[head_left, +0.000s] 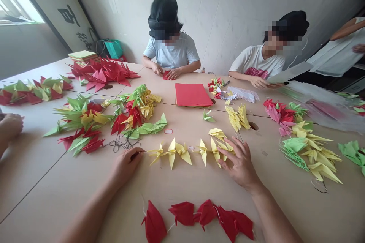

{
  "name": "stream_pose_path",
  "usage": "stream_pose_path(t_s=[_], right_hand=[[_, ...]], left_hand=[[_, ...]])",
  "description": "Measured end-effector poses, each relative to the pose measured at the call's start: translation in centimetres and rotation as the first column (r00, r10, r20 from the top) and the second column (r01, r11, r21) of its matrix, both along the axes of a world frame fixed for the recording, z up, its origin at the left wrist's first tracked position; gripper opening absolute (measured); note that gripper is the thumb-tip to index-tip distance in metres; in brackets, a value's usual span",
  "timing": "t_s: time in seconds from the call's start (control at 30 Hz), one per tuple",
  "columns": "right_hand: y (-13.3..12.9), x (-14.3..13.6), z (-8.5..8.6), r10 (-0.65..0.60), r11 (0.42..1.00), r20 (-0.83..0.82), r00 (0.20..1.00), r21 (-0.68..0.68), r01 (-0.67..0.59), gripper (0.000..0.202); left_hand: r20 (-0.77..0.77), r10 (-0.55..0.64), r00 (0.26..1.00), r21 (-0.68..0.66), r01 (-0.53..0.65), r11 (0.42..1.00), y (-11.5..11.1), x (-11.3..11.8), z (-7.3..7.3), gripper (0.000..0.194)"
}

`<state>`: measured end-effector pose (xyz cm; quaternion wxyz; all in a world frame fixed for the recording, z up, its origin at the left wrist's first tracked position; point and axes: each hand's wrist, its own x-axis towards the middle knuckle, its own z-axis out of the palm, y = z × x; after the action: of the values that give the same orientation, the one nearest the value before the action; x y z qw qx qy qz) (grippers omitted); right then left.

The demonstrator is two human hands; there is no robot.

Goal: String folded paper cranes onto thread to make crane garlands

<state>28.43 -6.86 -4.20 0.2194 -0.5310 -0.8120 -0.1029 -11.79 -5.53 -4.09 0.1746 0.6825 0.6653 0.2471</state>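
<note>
A string of yellow folded paper cranes [172,153] runs from side to side between my two hands. My left hand [129,162] is closed at the string's left end, its fingers pinched on the thread. My right hand [238,159] has its fingers spread over the yellow cranes at the right end, touching them. Nearer to me, several red paper cranes [207,213] lie threaded on a white string. Black thread [122,143] is tangled just beyond my left hand. One green crane [208,116] sits beyond the yellow string.
Red paper sheets [193,95] are stacked at the middle. Mixed crane piles [85,115] lie left, with red ones [105,72] behind; yellow and green cranes [319,152] lie right. Two seated people [171,53] work across the table; another person's hand [10,127] is at far left.
</note>
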Motion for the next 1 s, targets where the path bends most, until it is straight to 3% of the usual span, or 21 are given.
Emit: stream_pose_path(t_s=[0.47,0.73,1.0], right_hand=[[-0.3,-2.7,0.5,0.17,0.985,0.051,0.984,-0.018,-0.169,0.036],[-0.1,-6.7,1.1,0.316,0.945,0.094,0.944,-0.113,-0.305,0.047],[0.4,-8.9,1.7,0.384,0.92,0.113,0.916,-0.136,-0.368,0.046]], left_hand=[[0.017,0.004,1.0,-0.012,-0.004,1.0,-0.2,0.1,0.0,0.028],[0.029,-0.008,1.0,-0.016,0.008,1.0,-0.3,0.2,0.0,0.028],[0.052,-0.026,0.998,-0.017,0.027,0.999,-0.4,0.1,0.1,0.026]])
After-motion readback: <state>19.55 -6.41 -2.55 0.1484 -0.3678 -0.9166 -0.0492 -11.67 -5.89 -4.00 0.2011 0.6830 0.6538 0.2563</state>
